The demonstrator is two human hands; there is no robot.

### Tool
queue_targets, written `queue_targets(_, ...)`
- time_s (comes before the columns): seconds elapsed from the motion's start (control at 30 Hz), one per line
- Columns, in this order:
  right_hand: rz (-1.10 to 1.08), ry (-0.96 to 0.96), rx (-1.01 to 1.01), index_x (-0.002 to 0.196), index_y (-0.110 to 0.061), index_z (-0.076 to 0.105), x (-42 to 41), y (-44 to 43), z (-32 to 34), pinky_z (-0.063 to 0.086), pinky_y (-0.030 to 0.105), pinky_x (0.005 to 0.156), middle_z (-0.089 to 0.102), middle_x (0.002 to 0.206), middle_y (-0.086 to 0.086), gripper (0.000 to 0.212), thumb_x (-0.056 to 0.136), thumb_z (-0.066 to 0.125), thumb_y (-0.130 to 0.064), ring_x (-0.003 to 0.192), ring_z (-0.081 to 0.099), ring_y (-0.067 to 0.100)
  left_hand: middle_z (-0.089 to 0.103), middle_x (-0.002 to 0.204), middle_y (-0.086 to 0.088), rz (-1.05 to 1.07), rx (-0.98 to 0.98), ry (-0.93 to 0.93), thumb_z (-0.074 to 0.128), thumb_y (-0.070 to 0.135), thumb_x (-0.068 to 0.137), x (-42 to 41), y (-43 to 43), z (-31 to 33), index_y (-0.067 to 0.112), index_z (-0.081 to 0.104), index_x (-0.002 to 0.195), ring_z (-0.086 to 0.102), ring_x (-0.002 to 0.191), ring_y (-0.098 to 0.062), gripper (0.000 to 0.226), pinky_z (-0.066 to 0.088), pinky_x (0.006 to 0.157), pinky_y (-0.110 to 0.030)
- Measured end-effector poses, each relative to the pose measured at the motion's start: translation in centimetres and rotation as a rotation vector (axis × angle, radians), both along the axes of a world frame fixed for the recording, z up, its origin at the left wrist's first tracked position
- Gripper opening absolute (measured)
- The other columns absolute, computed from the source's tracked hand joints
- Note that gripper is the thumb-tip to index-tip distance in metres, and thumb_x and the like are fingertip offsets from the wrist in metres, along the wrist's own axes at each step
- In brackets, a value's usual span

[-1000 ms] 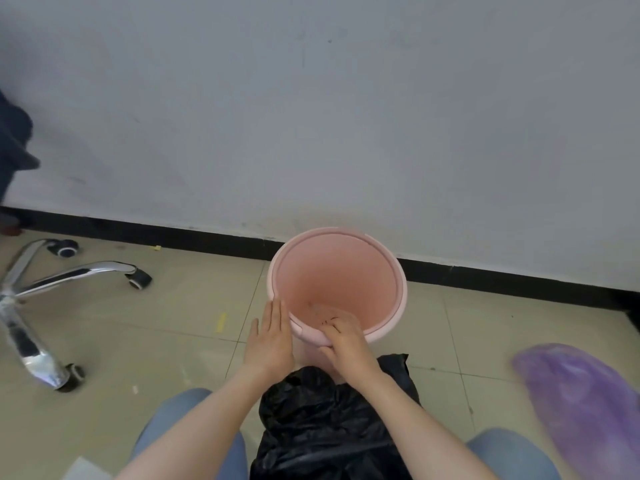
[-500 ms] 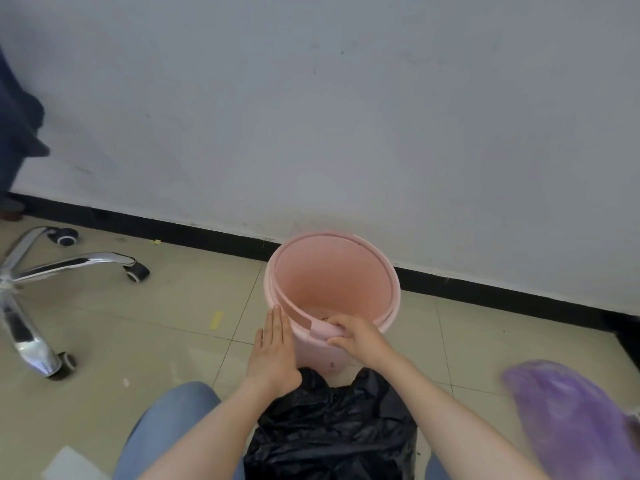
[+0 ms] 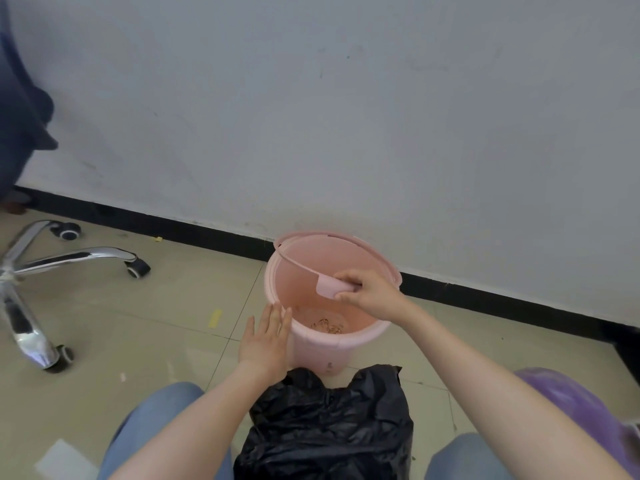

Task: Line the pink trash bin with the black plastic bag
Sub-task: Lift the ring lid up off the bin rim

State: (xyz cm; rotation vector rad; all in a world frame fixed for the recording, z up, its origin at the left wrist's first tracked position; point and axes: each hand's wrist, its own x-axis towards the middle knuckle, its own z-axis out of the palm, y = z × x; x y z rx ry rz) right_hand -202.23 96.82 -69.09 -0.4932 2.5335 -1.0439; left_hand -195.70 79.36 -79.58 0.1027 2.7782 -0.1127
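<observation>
The pink trash bin (image 3: 313,344) stands upright on the tiled floor next to the wall, with some small debris at its bottom. My right hand (image 3: 369,294) grips the near tab of the bin's pink rim ring (image 3: 332,287) and holds that side lifted above the opening; the ring's far side still rests on the bin. My left hand (image 3: 266,341) lies flat against the bin's left side, fingers straight and together. The crumpled black plastic bag (image 3: 329,424) lies on my lap, between my knees, just in front of the bin.
A chrome swivel-chair base (image 3: 41,271) with castors lies on the floor at the left. A purple plastic bag (image 3: 581,407) sits at the lower right. A black baseboard (image 3: 485,296) runs along the white wall behind the bin. A dark garment hangs at the far left edge.
My right hand has pulled the near side of the rim ring up off the bin and lifted it higher. The left hand stayed pressed to the bin's side.
</observation>
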Motion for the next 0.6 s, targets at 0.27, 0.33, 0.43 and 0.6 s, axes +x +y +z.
queue_targets(0.27,-0.038,0.162,0.011,0.11,-0.02,0.056,-3.0,-0.4,4.1,0.035,0.001,0.058,0.057,0.095,0.006,0.038,0.076,0.073,-0.014,0.083,0.052,0.018,-0.018,0.152,-0.018,-0.133,-0.111,-0.05,0.044,0.017,0.088,-0.9,-0.8,0.8,0.009,-0.023,0.138,-0.018,0.14,-0.029,0.084,0.003,0.116,-0.045)
queue_targets(0.33,-0.021,0.214,-0.001,0.1,-0.022,0.053,-4.0,-0.5,5.2,0.04,0.012,0.059,0.058,0.089,0.007,0.029,0.078,0.071,-0.015,0.077,0.052,0.021,-0.017,0.152,-0.02,-0.157,-0.118,-0.072,0.044,0.017,0.088,-1.1,-0.8,1.0,0.007,-0.021,0.138,-0.017,0.14,-0.031,0.084,0.003,0.116,-0.045)
queue_targets(0.43,-0.05,0.348,0.013,0.103,-0.017,0.056,-6.2,-0.4,6.8,0.045,0.03,0.077,0.058,0.095,0.009,0.026,0.08,0.069,-0.014,0.088,0.055,0.025,-0.014,0.151,-0.024,-0.233,-0.125,-0.112,0.045,0.018,0.087,-1.8,-1.3,1.4,0.005,-0.019,0.139,-0.015,0.14,-0.035,0.083,0.005,0.116,-0.045)
queue_targets(0.6,-0.26,0.816,0.172,0.108,-0.009,0.065,-10.3,-0.5,7.9,0.045,0.039,0.076,0.05,0.1,0.02,0.026,0.085,0.064,-0.02,0.102,0.047,0.036,-0.013,0.151,-0.024,-0.279,-0.136,-0.143,0.046,0.023,0.087,-2.4,-1.8,1.5,0.005,-0.018,0.139,-0.014,0.139,-0.036,0.085,0.006,0.116,-0.046)
